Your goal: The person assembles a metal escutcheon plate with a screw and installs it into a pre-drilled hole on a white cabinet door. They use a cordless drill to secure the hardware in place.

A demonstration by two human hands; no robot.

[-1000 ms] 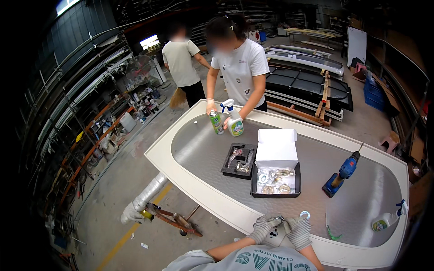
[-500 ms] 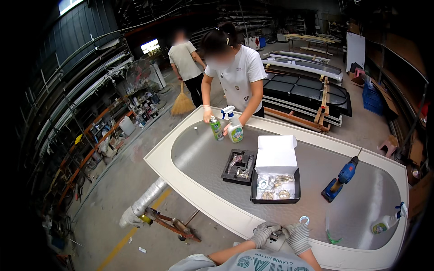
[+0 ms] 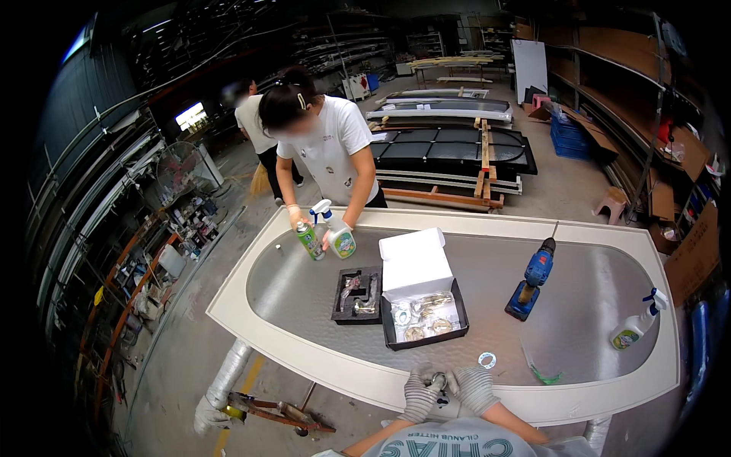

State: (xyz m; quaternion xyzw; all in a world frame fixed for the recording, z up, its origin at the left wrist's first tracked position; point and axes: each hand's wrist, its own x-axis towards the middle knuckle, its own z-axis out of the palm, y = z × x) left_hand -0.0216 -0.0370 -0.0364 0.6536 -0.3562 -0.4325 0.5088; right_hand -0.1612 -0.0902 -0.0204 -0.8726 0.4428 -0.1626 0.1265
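1. A metal fitting [image 3: 439,381] is grasped by the left hand [image 3: 419,397] at the near edge of the cream-framed panel [image 3: 533,404].
2. The right hand's [image 3: 474,389] grip cannot be told.
3. Slipping is best prevented by steady fingertips.

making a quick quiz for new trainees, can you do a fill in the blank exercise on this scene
The left hand and right hand wear striped ____.
The power drill is mainly coloured ____.
The open box has a black base and a ____ lid.
The flat ring lies nearer the ____ hand.

Missing words: gloves; blue; white; right
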